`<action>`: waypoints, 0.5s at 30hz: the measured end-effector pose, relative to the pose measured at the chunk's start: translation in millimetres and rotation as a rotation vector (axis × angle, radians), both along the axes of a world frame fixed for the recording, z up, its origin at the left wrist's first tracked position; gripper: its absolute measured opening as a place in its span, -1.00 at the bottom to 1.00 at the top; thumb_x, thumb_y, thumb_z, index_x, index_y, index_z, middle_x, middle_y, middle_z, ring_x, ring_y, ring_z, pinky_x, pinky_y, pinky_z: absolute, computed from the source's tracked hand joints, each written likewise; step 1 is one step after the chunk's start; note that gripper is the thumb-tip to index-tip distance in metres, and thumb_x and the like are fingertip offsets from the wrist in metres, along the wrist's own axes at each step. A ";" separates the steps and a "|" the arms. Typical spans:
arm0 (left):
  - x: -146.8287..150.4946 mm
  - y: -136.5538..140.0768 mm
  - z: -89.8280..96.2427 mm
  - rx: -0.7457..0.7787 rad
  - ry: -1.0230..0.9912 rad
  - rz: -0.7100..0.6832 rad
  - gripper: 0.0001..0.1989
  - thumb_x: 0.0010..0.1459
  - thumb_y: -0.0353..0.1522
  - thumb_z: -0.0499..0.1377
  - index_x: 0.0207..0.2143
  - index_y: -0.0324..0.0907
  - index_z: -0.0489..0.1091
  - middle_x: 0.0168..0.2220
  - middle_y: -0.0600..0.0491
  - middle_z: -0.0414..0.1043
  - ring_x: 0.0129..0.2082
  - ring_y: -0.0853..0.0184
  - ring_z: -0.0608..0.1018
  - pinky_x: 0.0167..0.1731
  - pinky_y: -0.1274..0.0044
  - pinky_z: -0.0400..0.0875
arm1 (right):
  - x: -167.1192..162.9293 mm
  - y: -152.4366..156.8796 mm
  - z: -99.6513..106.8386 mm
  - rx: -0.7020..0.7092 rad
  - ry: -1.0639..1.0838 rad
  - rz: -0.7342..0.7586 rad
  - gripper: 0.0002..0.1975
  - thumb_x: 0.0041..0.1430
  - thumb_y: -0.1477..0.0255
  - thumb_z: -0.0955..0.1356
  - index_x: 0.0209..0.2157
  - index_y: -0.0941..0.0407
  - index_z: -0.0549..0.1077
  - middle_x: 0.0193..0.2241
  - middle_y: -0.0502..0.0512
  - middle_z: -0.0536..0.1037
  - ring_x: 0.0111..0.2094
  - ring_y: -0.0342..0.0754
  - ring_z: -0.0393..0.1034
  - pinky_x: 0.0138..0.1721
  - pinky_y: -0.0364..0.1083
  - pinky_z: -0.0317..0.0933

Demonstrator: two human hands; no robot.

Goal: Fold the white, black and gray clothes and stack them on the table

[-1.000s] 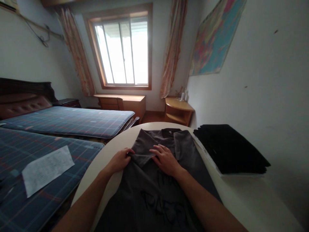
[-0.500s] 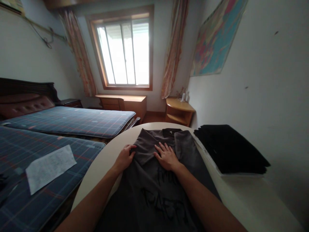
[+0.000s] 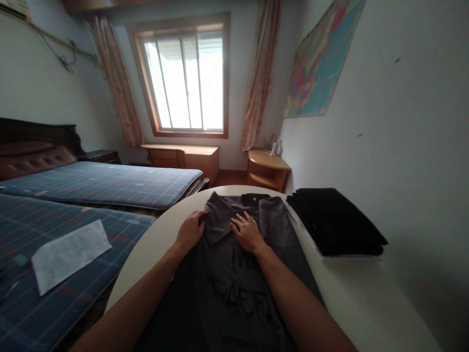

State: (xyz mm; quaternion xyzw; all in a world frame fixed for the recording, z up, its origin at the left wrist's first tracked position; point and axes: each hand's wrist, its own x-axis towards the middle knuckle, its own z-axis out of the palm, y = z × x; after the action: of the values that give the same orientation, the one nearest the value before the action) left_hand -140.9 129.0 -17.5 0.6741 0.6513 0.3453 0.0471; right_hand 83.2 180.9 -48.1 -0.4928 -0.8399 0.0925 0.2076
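A dark grey T-shirt (image 3: 220, 264) with black lettering lies face up, its collar at the far end and its sides folded in near the shoulders. At its left shoulder edge, my left hand (image 3: 190, 230) has thumb and fingers closed on the cloth. My right hand (image 3: 249, 233) rests palm down on the upper chest, just below the collar, fingers spread and slightly bent. The lower part of the shirt runs out of view between my forearms.
The shirt lies on a rounded cream table (image 3: 146, 266). A stack of folded black clothes (image 3: 335, 222) sits at its right side. To the left are plaid mattresses (image 3: 110, 183) and a sheet of paper (image 3: 69, 254). A wooden desk (image 3: 198, 154) stands under the window.
The view has shifted slightly, so the stack and wall appear further left. My right hand's fingers are a little more bent. My left hand stays at the shirt's edge.
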 end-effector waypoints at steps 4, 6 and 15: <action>32.0 -12.6 23.5 0.044 0.089 -0.121 -0.64 0.12 -0.58 0.08 -0.06 -0.15 0.44 -0.02 -0.02 0.50 0.03 0.18 0.48 0.12 0.35 0.33 | 2.2 0.1 4.6 0.052 0.250 0.058 -0.55 0.41 0.21 0.13 0.07 0.08 0.49 0.10 0.13 0.50 0.21 0.08 0.21 0.23 0.09 0.03; 50.1 -19.3 28.7 0.060 0.110 -0.208 -0.63 0.11 -0.59 0.08 -0.08 -0.12 0.45 -0.03 0.00 0.51 0.02 0.19 0.49 0.11 0.35 0.35 | 3.4 1.9 6.0 0.012 0.445 0.086 -0.54 0.40 0.20 0.13 0.13 0.11 0.42 0.07 0.16 0.52 0.12 0.04 0.34 0.17 0.04 0.13; 97.1 -48.6 20.1 -0.190 0.203 -0.427 -0.59 0.06 -0.56 0.16 -0.02 -0.12 0.38 0.13 -0.04 0.34 0.11 0.19 0.45 0.14 0.40 0.32 | 10.1 19.2 -6.7 -0.140 0.844 -0.157 -0.35 0.24 0.12 0.28 0.26 0.14 0.19 -0.05 0.24 0.56 -0.05 0.08 0.49 0.02 0.05 0.31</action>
State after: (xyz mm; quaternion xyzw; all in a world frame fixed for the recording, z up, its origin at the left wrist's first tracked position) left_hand -43.7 80.4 2.6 0.8200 0.5252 0.1954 0.1166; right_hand 93.3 200.1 -54.8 -0.4872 -0.6330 0.3267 0.5053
